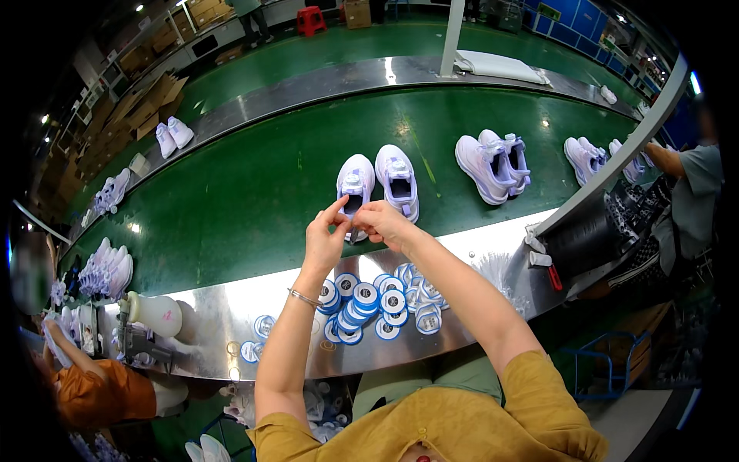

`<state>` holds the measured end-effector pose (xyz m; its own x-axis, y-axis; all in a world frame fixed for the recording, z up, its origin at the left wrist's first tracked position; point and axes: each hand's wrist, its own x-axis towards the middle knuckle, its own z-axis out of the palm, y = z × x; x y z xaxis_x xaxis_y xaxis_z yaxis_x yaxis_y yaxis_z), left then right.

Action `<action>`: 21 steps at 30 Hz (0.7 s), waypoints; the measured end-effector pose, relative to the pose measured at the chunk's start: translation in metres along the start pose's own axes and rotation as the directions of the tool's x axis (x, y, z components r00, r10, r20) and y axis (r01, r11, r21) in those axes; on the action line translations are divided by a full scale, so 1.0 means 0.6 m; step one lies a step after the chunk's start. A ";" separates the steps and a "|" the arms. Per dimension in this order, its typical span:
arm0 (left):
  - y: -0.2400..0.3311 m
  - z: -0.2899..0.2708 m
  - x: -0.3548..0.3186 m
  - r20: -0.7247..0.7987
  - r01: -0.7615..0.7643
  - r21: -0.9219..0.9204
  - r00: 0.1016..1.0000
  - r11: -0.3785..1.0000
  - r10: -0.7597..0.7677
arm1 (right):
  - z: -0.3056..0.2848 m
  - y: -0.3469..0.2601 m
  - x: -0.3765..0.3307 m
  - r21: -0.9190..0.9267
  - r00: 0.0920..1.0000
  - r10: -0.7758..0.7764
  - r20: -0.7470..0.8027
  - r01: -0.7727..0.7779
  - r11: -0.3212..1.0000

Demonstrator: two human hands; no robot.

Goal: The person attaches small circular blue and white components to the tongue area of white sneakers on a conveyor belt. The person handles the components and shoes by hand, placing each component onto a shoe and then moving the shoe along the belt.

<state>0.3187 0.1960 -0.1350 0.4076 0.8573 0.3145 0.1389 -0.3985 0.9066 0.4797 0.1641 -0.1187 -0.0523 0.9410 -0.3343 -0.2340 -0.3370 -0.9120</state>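
L hand [326, 237] & R hand [385, 223] meet over heel of L shoe [356, 169]; R fingers bunched tog., L thumb/index close; can't tell if either's clamped on smth. Shoe toe just past fingers, R shoe [396, 163] to their rt. Tags [365, 296] nearer body, on bench [493, 269].

The shoes [395, 168] are pale lavender, the belt [254, 200] green
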 end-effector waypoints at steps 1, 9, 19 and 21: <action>0.001 -0.002 0.000 0.007 0.001 0.016 1.000 1.000 -0.001 | 0.001 -0.001 -0.002 -0.003 1.000 0.004 -0.011 -0.004 1.000; 0.056 -0.105 -0.049 -0.289 0.018 -0.098 0.956 0.995 -0.046 | -0.034 -0.070 -0.111 -0.315 0.927 -0.315 -0.204 0.242 0.918; 0.106 -0.074 -0.344 -0.469 0.251 -0.087 0.843 0.964 -0.262 | -0.246 0.015 -0.356 -0.919 0.767 -0.514 -0.385 -0.264 0.294; 0.107 -0.016 -0.373 -0.263 0.208 0.016 0.945 0.978 -0.196 | -0.245 0.038 -0.380 -0.917 0.762 -0.510 -0.400 -0.341 0.208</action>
<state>0.2277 -0.0185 -0.1443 0.1206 0.9737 0.1931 0.2347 -0.2169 0.9476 0.6287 -0.0625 -0.0983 0.4675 0.8764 0.1153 0.8589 -0.4195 -0.2939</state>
